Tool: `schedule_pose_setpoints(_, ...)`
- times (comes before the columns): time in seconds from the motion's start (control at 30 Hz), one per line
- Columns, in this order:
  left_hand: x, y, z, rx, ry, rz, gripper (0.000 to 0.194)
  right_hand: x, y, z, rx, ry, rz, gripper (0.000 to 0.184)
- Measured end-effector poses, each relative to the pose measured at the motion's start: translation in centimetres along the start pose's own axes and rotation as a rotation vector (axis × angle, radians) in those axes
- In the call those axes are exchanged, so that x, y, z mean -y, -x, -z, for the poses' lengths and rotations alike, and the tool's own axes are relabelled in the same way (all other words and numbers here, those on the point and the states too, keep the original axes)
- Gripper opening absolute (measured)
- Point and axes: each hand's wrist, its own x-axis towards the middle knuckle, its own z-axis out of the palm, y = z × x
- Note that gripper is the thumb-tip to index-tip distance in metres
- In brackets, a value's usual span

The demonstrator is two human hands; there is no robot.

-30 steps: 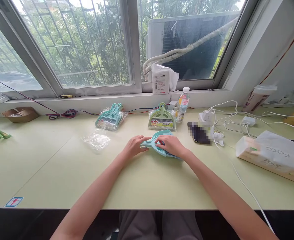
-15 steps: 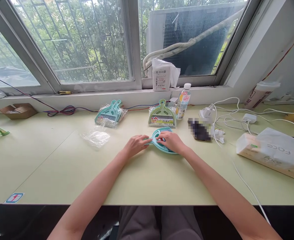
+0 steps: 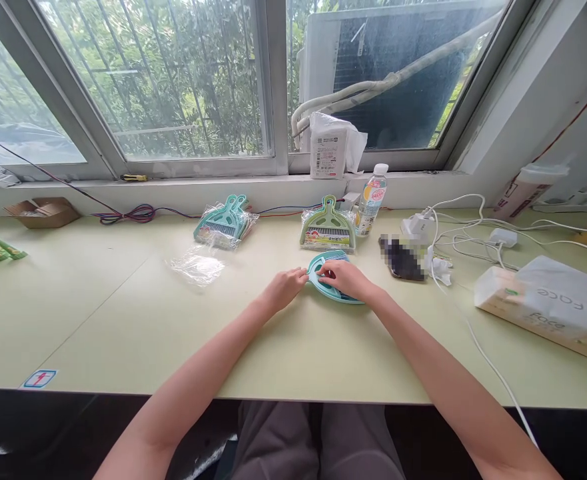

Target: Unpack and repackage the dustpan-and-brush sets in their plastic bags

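A teal dustpan [image 3: 340, 298] lies on the table before me, its handle toward the left and a small brush [image 3: 342, 256] nested in it. My left hand [image 3: 286, 291] is closed around the handle end, which the fingers mostly cover. Over the pan, my right hand [image 3: 347, 280] pinches the brush near the base of its handle; the hand hides part of the bristles. Behind them stands a green dustpan-and-brush set [image 3: 328, 227] in clear wrap. Farther left is a teal set [image 3: 222, 225] in plastic, with a crumpled clear wrapper [image 3: 196, 265] in front of it.
To the right are a bottle [image 3: 372, 200], a dark phone [image 3: 406, 260], white chargers with tangled cables [image 3: 453, 233] and a tissue pack [image 3: 546, 303]. A cardboard box [image 3: 43, 213] and bundled wires [image 3: 128, 214] lie at the back left, below the window.
My left hand has closed farther over the dustpan handle, nearer the pan. The right hand stays on the brush. The whole view has shifted slightly.
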Motion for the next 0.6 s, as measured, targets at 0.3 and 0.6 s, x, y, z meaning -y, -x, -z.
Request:
schedule_pose_setpoints(0.3, -0.9, 0.2, 2.7, -0.458, 0.183, 0.198, 0.036, 0.7, 0.0, 0.6, -0.275, -0.263, 0.003, 0.017)
schedule_pose_setpoints(0.6, -2.6, -0.8, 0.8, -0.252, 1.19, 0.42, 0.061, 2.0, -1.0, 0.3, -0.408, -0.819, -0.148, 0.03)
